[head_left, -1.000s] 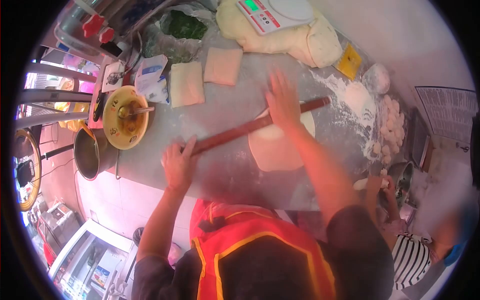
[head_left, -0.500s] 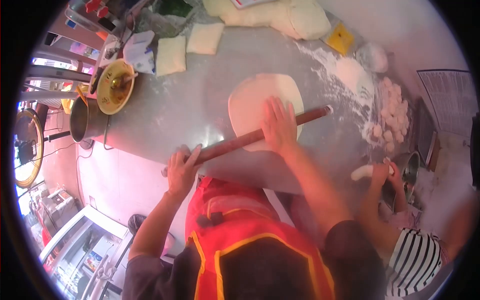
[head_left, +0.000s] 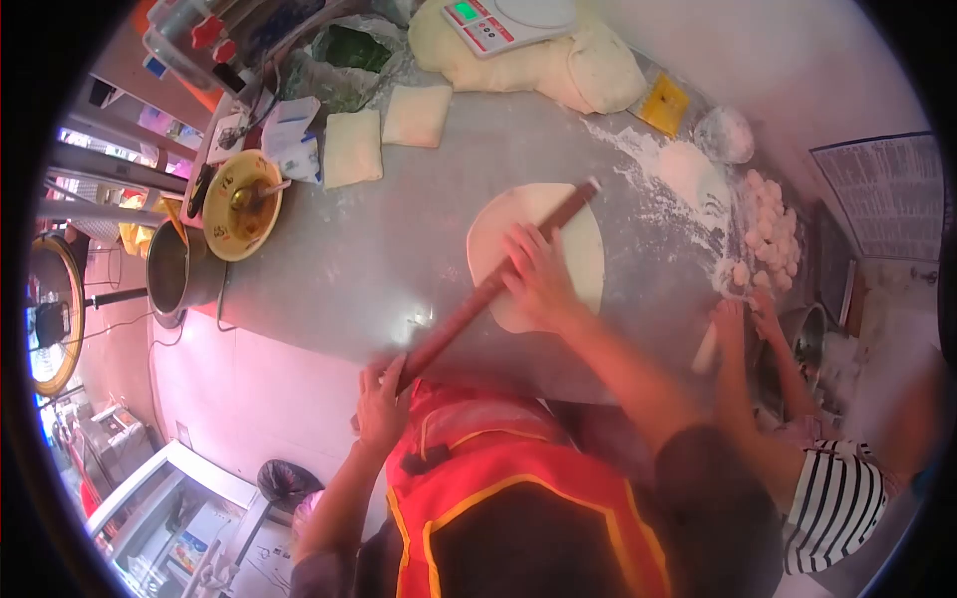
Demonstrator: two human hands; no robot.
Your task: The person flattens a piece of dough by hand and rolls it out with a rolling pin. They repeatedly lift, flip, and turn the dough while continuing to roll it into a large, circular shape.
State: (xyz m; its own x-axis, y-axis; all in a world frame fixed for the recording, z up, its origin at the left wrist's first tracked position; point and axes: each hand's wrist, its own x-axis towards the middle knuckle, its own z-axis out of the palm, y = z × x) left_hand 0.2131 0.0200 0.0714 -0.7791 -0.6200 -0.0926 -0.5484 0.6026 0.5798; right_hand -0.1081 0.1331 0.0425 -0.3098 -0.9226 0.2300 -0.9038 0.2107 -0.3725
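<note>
A flat, rounded sheet of dough lies on the grey metal worktop. A long brown rolling pin crosses it at a slant, its far tip near the sheet's upper edge. My left hand is closed around the pin's near end, by the table edge and my red apron. Over the dough, my right hand lies on the pin with its fingers bent across it; the palm's underside is hidden.
Two dough squares and a yellow bowl sit at left. Behind are a large dough mass and a scale. Flour and small dough pieces lie right. A co-worker's hands work near a metal bowl.
The rolling pin has swung to a steeper slant; my left hand is lower and farther right. My right fingers now bend over the pin. The co-worker's hands moved toward the dough pieces. The view shifted slightly.
</note>
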